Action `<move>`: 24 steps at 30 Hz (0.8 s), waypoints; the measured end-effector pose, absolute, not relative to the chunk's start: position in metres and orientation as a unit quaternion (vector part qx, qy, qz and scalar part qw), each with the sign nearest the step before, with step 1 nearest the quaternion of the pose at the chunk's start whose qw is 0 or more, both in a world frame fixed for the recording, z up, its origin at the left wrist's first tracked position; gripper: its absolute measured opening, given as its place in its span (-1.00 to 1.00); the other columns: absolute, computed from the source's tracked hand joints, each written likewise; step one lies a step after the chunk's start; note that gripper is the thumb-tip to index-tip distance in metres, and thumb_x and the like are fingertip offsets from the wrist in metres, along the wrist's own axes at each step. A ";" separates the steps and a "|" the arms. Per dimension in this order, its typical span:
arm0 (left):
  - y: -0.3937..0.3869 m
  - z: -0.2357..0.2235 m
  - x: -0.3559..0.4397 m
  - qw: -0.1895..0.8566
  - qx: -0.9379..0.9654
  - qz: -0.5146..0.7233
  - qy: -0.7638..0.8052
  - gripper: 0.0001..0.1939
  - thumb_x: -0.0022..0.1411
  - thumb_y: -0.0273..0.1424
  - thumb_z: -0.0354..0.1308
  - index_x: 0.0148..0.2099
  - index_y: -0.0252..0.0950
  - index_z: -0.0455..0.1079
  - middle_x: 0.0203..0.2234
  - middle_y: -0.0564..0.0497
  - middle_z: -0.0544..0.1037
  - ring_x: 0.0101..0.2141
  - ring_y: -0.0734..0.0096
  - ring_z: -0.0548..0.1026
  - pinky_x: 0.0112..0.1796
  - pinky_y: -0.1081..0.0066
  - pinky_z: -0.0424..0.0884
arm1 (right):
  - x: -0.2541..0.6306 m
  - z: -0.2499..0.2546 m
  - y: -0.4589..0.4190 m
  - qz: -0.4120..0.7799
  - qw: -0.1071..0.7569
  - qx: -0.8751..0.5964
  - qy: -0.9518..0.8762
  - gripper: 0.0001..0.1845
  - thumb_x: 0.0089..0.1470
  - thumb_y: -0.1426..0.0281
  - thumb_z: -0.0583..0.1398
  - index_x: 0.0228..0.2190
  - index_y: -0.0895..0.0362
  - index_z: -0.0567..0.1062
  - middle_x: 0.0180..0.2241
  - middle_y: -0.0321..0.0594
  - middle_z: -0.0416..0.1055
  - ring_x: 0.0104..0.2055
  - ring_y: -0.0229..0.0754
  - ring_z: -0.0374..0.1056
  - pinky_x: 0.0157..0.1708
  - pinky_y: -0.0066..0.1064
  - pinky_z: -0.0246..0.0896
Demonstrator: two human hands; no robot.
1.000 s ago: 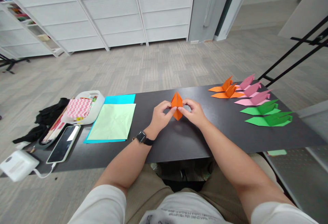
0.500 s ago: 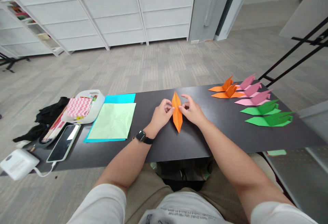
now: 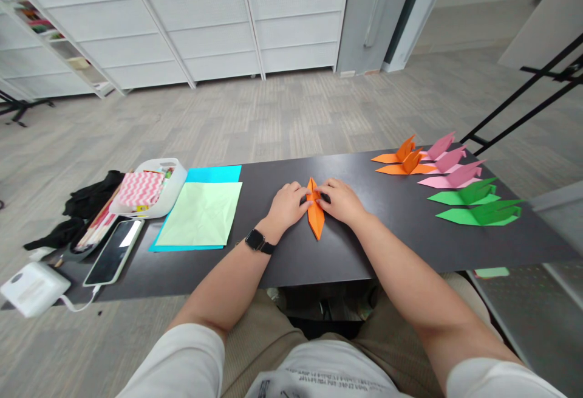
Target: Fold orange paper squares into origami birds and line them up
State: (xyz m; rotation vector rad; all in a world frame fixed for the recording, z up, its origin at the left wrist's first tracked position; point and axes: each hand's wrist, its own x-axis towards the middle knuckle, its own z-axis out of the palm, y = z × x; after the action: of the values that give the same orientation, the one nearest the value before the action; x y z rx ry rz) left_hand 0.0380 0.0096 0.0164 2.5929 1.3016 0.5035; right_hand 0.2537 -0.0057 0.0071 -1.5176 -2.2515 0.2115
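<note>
A narrow, diamond-shaped piece of folded orange origami paper [image 3: 316, 219] lies on the dark table, its long axis pointing toward me. From the left, my left hand [image 3: 288, 202] grips its edge with bent fingers and thumb. Opposite it, my right hand [image 3: 339, 200] has its fingers and thumb closed on the right edge, near the upper half. Both sets of fingertips meet close to the paper's centre crease and partly cover it. The lower point of the paper shows free of the hands.
Finished paper cranes in orange [image 3: 403, 161], pink [image 3: 455, 173] and green [image 3: 478, 212] stand at the right. Pale green sheets [image 3: 200, 216] over blue ones [image 3: 214, 173] lie left, beside a white basket [image 3: 175, 194], a phone [image 3: 113, 252] and a white charger [image 3: 34, 288].
The far tip of the orange paper has come down toward me, so the shape looks shorter. My fingers have curled in closer over its upper part.
</note>
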 end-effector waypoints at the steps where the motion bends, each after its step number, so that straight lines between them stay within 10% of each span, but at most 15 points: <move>1: 0.011 0.017 0.037 0.090 0.880 0.171 0.433 -0.75 0.43 -0.27 0.23 0.07 -0.21 0.58 -0.01 -0.11 0.58 -0.02 0.10 0.49 0.07 0.11 0.44 | 0.254 0.006 -0.005 0.068 0.210 -0.538 -0.813 -0.70 0.23 0.36 0.28 -0.01 0.01 0.65 0.04 -0.08 0.55 0.08 0.09 0.40 0.04 -0.09 0.29; 24: 0.021 0.007 0.034 0.141 0.898 0.138 0.394 -0.58 0.43 -0.25 0.09 0.27 -0.13 0.39 0.42 -0.05 0.34 0.45 0.04 0.17 0.47 -0.25 -0.17 | 0.257 0.000 -0.003 0.107 0.152 -0.519 -0.834 -0.56 0.30 0.35 0.18 0.19 -0.06 0.49 0.38 -0.17 0.34 0.47 0.22 0.12 0.41 0.44 -0.18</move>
State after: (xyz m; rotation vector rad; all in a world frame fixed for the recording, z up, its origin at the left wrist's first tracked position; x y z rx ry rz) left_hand 0.0340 0.0207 0.0067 2.5913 1.1386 0.3978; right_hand 0.2574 -0.0030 -0.0004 -1.4909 -2.3935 0.3078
